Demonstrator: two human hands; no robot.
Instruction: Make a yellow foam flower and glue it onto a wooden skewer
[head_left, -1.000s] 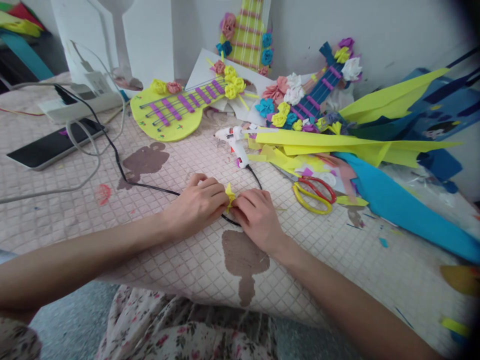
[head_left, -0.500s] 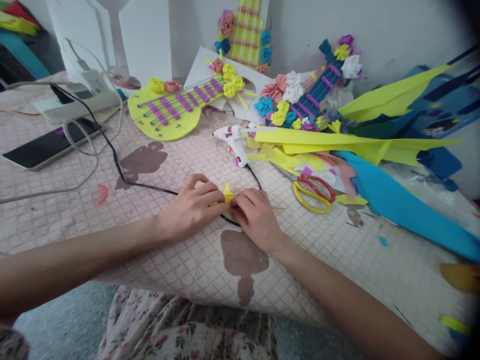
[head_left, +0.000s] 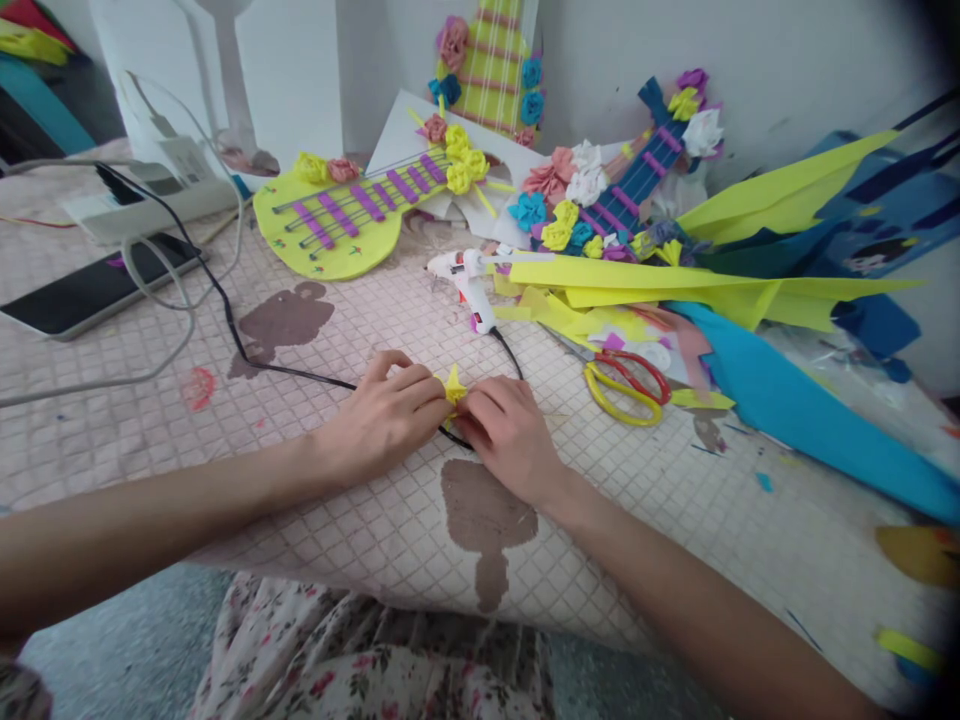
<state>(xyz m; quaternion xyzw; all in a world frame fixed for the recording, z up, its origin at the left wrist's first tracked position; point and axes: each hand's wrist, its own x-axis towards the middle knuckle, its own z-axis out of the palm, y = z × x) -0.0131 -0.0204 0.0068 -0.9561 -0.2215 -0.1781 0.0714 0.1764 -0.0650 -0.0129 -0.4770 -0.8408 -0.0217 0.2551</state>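
Between my fingertips is a small yellow crepe-paper flower [head_left: 454, 386], with one pointed tip standing up. My left hand [head_left: 394, 415] pinches it from the left, fingers bent and closed. From the right, my right hand [head_left: 510, 430] grips its lower side with thumb and fingers pressed together. Much of the flower is hidden behind the fingers. Under both hands runs the black cord [head_left: 311, 377] of a white glue gun [head_left: 472, 285], which lies just beyond them on the quilted cloth.
Right of my hands lie scissors [head_left: 626, 388] with red and yellow handles, near yellow paper strips [head_left: 712, 280] and a blue sheet [head_left: 817, 400]. Decorated paper guitars [head_left: 345, 235] are at the back. A phone [head_left: 97, 290] and a power strip [head_left: 150, 205] with cables are at left.
My fingers have shifted very slightly around the yellow flower, and a little more of it shows between them. Everything else stays in place.
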